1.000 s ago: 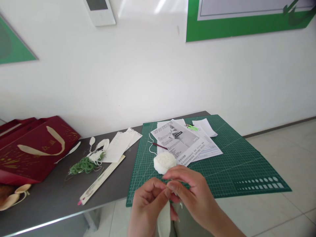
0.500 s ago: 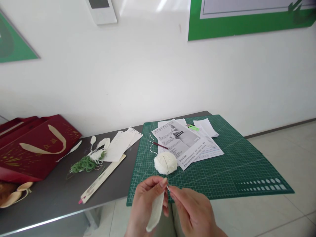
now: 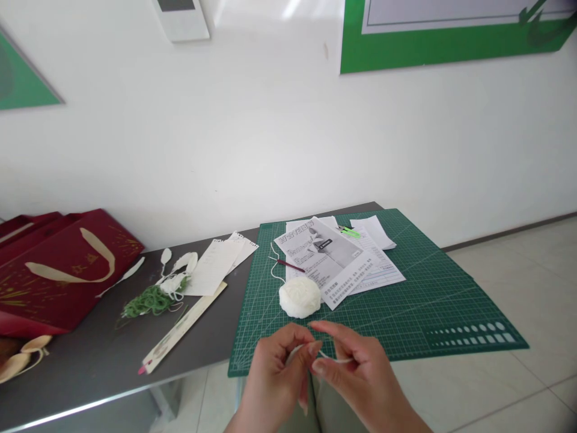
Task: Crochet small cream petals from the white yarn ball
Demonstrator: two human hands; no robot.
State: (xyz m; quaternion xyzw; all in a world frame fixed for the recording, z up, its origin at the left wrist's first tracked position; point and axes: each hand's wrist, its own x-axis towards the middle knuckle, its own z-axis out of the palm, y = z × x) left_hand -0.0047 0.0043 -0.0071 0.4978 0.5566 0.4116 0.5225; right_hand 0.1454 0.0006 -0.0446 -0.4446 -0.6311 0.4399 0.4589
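Low in front of me, my left hand [image 3: 283,367] is closed, with thumb and index finger pinched together. A bit of a white piece [image 3: 294,353] shows between them, and the rest of it is hidden by the hand. A strand of white yarn [image 3: 336,360] runs from this pinch into my right hand [image 3: 360,370]. My right index finger and thumb are curved and apart at their tips, and the strand goes in behind the thumb. Just beyond my hands, a white yarn ball [image 3: 300,297] rests on the green cutting mat [image 3: 433,282].
Behind the ball lie printed sheets [image 3: 333,255], a dark red crochet hook [image 3: 291,265] and green thread snips [image 3: 348,231]. To the left are green yarn [image 3: 151,300], note papers [image 3: 211,267], a long pale strip [image 3: 183,331] and a red gift bag [image 3: 67,270].
My hands have turned and my right index finger has lifted off the pinch. The flat white piece and thin wire that showed at my left hand are hidden now. The view shifted slightly.
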